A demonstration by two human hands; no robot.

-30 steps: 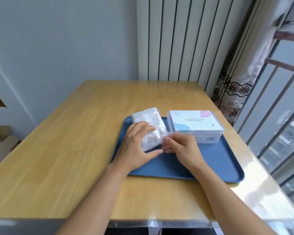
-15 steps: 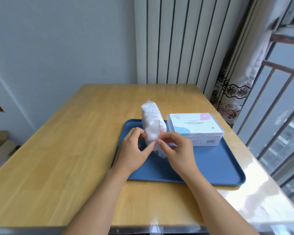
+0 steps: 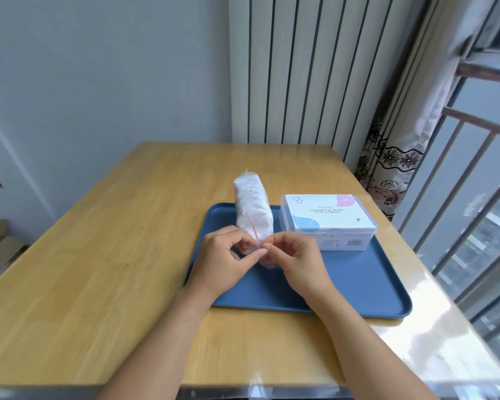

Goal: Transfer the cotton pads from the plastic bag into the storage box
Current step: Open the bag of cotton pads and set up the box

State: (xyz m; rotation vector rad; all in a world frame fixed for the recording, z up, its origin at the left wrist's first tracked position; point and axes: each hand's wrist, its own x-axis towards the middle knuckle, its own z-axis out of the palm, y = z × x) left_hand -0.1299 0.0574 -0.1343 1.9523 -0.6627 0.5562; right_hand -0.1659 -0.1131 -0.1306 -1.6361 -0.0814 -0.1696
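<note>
bag: clear plastic zip bag with red seal line, packed with white cotton pads (image 3: pixel 253 206), frame centre, standing on edge and leaning away from camera; near end at the hands, far end reaching past the tray's far rim.
left hand: left hand (image 3: pixel 223 259) lower centre, grip closed on the bag's near end, thumb and fingers pinching the plastic by the red line.
right hand: right hand (image 3: pixel 298 259) just right of the left hand, grip also closed on the same near end of the bag, fingers curled, fingertips meeting the left thumb.
bag mouth: pinched between both hands; can't tell if the seal is open or closed.
box: white rectangular plastic storage box with clear lid and "COSMETIC PUFF" label (image 3: pixel 328 220), right of centre, lid on, sitting flat on the tray, just right of the bag, apart from it.
tray: blue rectangular plastic tray (image 3: pixel 358 284), centre-right, on the worktop; box on its far right part, hands over its left part.
worktop: light wooden worktop (image 3: pixel 98 269), fills lower frame.
background: grey wall upper left, white ribbed panel (image 3: pixel 295 67) upper centre, patterned curtain (image 3: pixel 393 157) and window railing (image 3: pixel 468 203) right edge.
</note>
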